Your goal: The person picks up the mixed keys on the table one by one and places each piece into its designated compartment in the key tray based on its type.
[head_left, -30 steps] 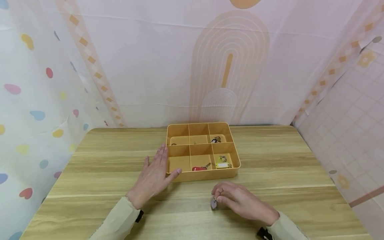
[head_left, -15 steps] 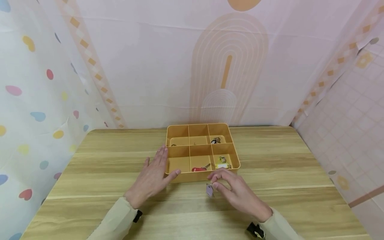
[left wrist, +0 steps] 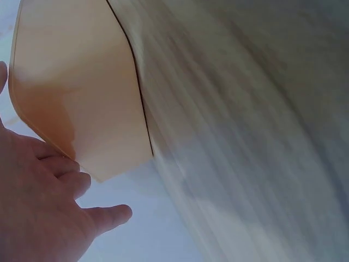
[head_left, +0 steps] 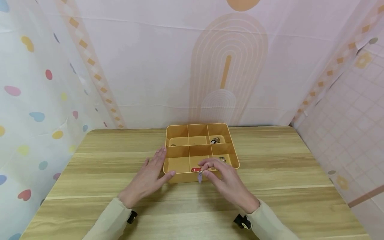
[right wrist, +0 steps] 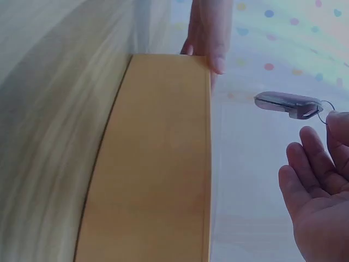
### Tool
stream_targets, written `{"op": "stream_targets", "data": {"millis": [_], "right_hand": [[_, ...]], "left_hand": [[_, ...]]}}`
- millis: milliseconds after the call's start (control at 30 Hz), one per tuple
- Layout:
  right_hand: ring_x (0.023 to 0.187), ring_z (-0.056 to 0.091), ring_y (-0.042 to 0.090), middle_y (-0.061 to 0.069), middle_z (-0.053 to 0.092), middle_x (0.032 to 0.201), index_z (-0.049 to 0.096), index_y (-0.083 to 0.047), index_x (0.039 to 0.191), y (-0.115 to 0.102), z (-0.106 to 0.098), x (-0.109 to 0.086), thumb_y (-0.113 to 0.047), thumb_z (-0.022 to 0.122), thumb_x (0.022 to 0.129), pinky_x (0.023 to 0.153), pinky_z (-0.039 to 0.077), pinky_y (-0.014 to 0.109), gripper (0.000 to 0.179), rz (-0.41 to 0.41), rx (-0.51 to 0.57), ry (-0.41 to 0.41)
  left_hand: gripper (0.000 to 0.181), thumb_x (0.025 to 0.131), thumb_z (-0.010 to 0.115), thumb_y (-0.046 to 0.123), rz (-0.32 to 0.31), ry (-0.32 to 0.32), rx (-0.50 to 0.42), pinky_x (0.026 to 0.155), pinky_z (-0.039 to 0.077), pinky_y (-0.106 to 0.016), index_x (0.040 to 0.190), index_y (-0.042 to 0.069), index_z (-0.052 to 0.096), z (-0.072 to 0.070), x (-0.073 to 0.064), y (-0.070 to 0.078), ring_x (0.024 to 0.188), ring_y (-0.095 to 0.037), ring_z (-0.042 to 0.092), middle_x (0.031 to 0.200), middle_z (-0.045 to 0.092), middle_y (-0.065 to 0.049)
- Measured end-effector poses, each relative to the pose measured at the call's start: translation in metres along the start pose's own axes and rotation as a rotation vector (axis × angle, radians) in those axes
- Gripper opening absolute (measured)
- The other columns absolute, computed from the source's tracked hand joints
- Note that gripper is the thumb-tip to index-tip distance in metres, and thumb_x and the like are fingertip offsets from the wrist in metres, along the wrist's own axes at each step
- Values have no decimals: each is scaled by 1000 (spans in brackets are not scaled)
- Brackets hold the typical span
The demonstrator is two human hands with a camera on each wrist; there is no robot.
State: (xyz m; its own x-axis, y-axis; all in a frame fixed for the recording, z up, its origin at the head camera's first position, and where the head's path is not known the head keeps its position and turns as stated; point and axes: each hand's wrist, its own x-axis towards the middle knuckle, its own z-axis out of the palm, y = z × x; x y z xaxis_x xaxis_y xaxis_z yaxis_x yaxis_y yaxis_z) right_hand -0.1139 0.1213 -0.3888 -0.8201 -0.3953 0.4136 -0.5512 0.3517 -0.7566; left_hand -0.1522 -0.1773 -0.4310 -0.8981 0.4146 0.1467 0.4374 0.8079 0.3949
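My right hand (head_left: pixel 229 183) pinches the ring of a purple key tag (head_left: pixel 200 177) between thumb and forefinger. The tag hangs just in front of the near wall of an orange-yellow compartment box (head_left: pixel 181 179). In the right wrist view the tag (right wrist: pixel 286 102) points away from my fingertips, its other fingers half bent. My left hand (head_left: pixel 145 183) rests against the box's left side, fingers extended and thumb over the front left corner. A red key tag (head_left: pixel 195 169) lies in the front middle compartment, partly hidden by my right hand.
Dark-tagged keys (head_left: pixel 215 140) lie in the back right compartment. Metal rings (head_left: pixel 222 159) show in the front right one, partly covered by my right hand. The box stands on a wooden table (head_left: pixel 105 160) with patterned curtains (head_left: pixel 150 66) behind it.
My right hand has moved forward and left with the purple key tag, from the table in front up to the box's near rim. The left hand stays at the box.
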Motion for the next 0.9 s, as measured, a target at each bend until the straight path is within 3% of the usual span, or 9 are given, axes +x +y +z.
{"op": "stream_targets", "data": {"millis": [233, 367, 433, 533, 667, 900], "right_hand": [[118, 65, 14, -5, 71, 122, 65, -20, 97, -3, 11, 16, -18, 67, 102, 97, 49, 42, 6, -32, 9, 46], [113, 67, 18, -2, 71, 123, 67, -17, 97, -3, 18, 26, -16, 67, 102, 79, 58, 33, 6, -10, 81, 41], [112, 67, 19, -1, 70, 123, 68, -16, 97, -2, 22, 31, -17, 65, 103, 73, 61, 34, 7, 2, 119, 41], [115, 66, 19, -2, 70, 123, 69, -14, 99, 0, 27, 37, -20, 64, 104, 84, 61, 40, 9, -6, 130, 50], [119, 64, 14, -5, 70, 122, 70, -14, 102, 3, 35, 46, -22, 64, 104, 103, 52, 43, 10, -23, 85, 69], [118, 64, 16, 2, 71, 123, 70, -14, 104, 8, 48, 59, -18, 64, 104, 101, 53, 46, 7, -27, 30, 56]], "left_hand": [[82, 109, 43, 51, 27, 0, 33, 120, 20, -67, 163, -4, 13, -1, -4, 0, 156, -38, 18, 171, 12, -17], [80, 110, 42, 49, 34, 11, 80, 119, 23, -67, 164, -3, 14, 0, -6, 0, 156, -38, 20, 171, 15, -18], [79, 110, 42, 49, 32, 16, 99, 118, 24, -68, 164, -3, 14, 1, -6, 0, 155, -39, 21, 171, 16, -19], [79, 111, 39, 50, 25, 13, 121, 118, 24, -69, 164, -3, 14, 2, -8, 0, 156, -39, 20, 171, 14, -18], [78, 111, 37, 50, 18, 11, 145, 118, 23, -68, 163, -4, 14, 4, -10, 1, 156, -39, 20, 171, 12, -18], [77, 111, 38, 48, 21, 14, 172, 117, 24, -69, 163, -5, 15, 3, -10, 3, 156, -38, 19, 171, 16, -19]]}}
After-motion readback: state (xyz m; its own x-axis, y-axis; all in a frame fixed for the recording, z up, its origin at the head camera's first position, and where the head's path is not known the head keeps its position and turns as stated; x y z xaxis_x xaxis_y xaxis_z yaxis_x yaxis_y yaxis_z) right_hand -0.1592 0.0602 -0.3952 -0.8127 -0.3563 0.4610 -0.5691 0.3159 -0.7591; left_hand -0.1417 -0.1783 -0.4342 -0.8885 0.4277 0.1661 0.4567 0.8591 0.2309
